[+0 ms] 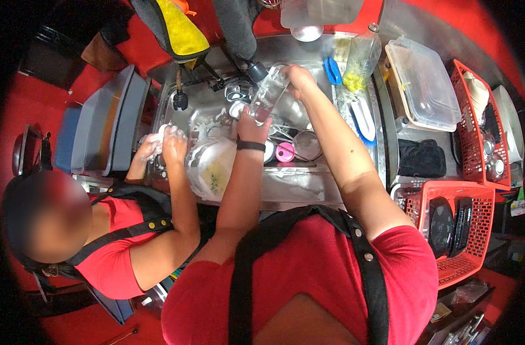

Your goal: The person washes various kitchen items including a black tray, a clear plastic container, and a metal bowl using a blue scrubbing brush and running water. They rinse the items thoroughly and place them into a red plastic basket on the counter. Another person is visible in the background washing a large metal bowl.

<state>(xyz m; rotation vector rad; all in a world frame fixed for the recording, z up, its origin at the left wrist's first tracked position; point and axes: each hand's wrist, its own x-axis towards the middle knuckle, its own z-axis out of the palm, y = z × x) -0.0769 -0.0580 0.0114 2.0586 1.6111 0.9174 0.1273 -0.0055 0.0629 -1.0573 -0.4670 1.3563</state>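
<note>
A clear, tall container (269,95), wet and tilted, is held between my two hands over the stainless steel sink (288,185). My left hand (252,127), with a dark band at the wrist, grips its lower end. Around its upper end, close to the black faucet nozzle (257,72), my right hand (300,82) is closed. Below lie a pink round item (284,152), a round strainer or lid (306,145) and metal utensils. A large clear bowl (193,172) with suds and a yellow-green sponge or cloth stands left of my left forearm.
At the left, a co-worker's soapy hands (165,140) hold a whitish item. A blue-and-white brush (363,120), a blue clip-like item (332,70) and a clear bottle (363,58) occupy the sink's right ledge. Farther right are a lidded plastic box (430,86) and red baskets (460,189).
</note>
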